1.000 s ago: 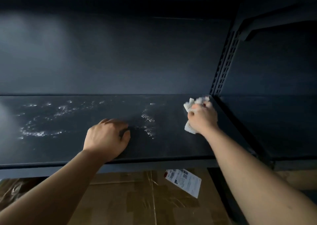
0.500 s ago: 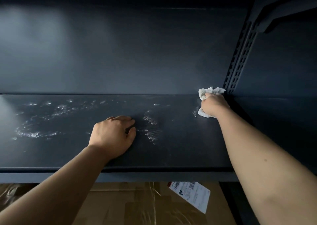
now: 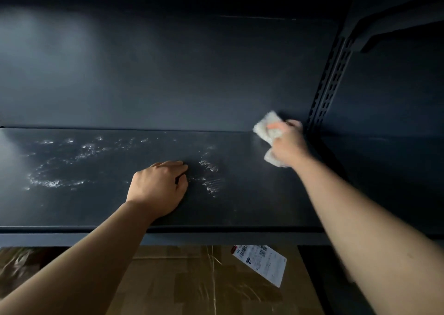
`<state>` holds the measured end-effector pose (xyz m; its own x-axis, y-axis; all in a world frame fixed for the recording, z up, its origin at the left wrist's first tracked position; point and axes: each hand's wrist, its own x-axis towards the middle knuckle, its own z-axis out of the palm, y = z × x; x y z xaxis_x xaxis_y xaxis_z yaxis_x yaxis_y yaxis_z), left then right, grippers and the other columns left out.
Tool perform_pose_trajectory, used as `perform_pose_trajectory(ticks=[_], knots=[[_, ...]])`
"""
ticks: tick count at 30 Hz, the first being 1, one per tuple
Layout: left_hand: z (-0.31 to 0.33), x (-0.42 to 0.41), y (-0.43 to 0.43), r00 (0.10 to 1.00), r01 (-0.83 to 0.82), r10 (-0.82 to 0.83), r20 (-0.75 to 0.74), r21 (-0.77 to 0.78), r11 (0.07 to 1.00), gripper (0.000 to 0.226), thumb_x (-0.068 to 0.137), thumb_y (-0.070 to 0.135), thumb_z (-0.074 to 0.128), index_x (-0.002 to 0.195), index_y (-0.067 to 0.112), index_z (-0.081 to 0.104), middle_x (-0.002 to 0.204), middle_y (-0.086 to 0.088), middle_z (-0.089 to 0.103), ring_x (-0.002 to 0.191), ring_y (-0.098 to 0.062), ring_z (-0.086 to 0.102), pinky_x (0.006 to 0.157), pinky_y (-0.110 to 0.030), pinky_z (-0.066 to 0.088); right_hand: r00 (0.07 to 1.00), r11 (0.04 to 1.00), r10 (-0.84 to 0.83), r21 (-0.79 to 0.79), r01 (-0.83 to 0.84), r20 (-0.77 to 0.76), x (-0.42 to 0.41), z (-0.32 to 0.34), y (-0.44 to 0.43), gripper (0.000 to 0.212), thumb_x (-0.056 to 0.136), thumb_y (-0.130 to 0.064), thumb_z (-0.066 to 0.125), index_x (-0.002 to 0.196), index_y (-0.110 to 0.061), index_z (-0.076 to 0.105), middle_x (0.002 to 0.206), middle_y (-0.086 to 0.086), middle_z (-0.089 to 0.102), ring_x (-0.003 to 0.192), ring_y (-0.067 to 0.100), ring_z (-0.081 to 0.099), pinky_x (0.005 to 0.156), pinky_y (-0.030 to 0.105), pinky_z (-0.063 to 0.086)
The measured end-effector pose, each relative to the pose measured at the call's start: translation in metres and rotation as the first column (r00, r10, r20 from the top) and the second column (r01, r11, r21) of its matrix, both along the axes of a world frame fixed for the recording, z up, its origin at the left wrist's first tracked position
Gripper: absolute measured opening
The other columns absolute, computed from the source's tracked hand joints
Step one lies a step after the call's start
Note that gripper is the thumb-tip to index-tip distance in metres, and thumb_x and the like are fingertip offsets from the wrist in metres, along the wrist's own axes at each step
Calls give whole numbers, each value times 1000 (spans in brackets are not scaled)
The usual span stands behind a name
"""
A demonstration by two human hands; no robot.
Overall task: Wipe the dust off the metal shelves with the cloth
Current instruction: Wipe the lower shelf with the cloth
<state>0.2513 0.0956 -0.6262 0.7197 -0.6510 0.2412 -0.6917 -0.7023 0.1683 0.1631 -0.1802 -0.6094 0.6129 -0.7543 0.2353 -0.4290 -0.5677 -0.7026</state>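
Note:
A dark metal shelf spans the view, with whitish dust smears across its left half and a smaller patch near the middle. My right hand grips a crumpled white cloth at the shelf's back right corner, against the back panel. The cloth shows above and below my fingers. My left hand rests on the shelf near the front middle, fingers curled under, holding nothing.
A slotted upright post stands just right of the cloth, with a bracket above it. A second shelf continues to the right. Below the shelf lies a taped cardboard box with a white shipping label.
My right hand has carried the cloth from mid-depth on the shelf's right side back into the rear corner, then a little left along the back edge. My left hand has stayed put.

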Motion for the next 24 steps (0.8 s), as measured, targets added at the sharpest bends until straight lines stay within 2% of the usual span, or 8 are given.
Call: perform_pose_trajectory(ticks=[2, 5, 9, 11, 14, 16, 20, 24], knots=[[0, 0, -1, 1000, -3, 3, 0, 6, 1000, 37, 92, 40, 40, 127, 37, 53, 138, 19, 48, 126, -11, 46, 88, -30, 43, 978, 994, -101, -54, 93, -180, -25, -13, -25, 33, 88, -7, 43, 120, -12, 55, 128, 20, 50, 107, 36, 56, 64, 17, 47], [0, 0, -2, 1000, 2, -3, 11, 9, 1000, 36, 93, 39, 39, 124, 36, 55, 136, 18, 50, 124, -13, 47, 87, -31, 44, 906, 978, -170, -181, 106, -389, -28, -25, -16, 40, 83, -15, 47, 121, -27, 54, 132, 13, 46, 115, 36, 50, 90, 35, 44], [2, -1, -2, 1000, 12, -11, -9, 45, 999, 37, 95, 38, 36, 127, 31, 53, 138, 14, 49, 125, -15, 46, 89, -33, 44, 916, 985, 48, -134, -110, -399, -12, -21, 35, 76, 65, -13, 59, 127, -50, 33, 145, 2, 30, 123, 25, 49, 97, 39, 46], [7, -6, -1, 1000, 17, -15, -18, 84, 996, 37, 96, 36, 34, 125, 26, 54, 136, 10, 50, 123, -17, 46, 89, -35, 44, 908, 961, 188, -122, -249, -374, -7, -22, 64, 79, 69, -11, 59, 134, -48, 32, 143, 1, 32, 122, 22, 50, 96, 27, 43], [13, -10, 1, 999, 14, -9, -38, 129, 991, 36, 96, 34, 33, 124, 21, 52, 136, 5, 48, 124, -20, 43, 92, -39, 44, 949, 951, 306, -19, -308, -75, -13, -11, 85, 51, 87, -3, 45, 131, -27, 52, 128, 6, 40, 116, 23, 49, 79, 5, 30], [15, -10, 1, 998, 15, -9, -60, 109, 994, 36, 96, 34, 35, 123, 19, 52, 134, 3, 49, 124, -23, 43, 93, -40, 44, 982, 982, 186, -52, -184, 32, -24, -10, 64, 46, 87, -5, 46, 129, -22, 53, 129, 5, 34, 117, 22, 45, 81, 3, 28], [9, -3, -5, 996, 24, -12, -91, 126, 992, 42, 96, 38, 33, 132, 24, 47, 143, 6, 42, 129, -21, 40, 99, -39, 41, 921, 953, -182, -294, 78, -344, -43, -27, 0, 42, 88, -24, 45, 129, -23, 51, 152, 0, 25, 142, 22, 18, 114, 39, 17], [6, 9, -10, 998, 8, -1, -56, 123, 992, 42, 95, 40, 34, 133, 28, 47, 143, 9, 43, 128, -20, 42, 97, -35, 41, 843, 946, -285, -275, 171, -457, -30, -25, -37, 49, 85, -26, 41, 130, -11, 49, 142, 10, 40, 129, 26, 42, 103, 35, 38]])
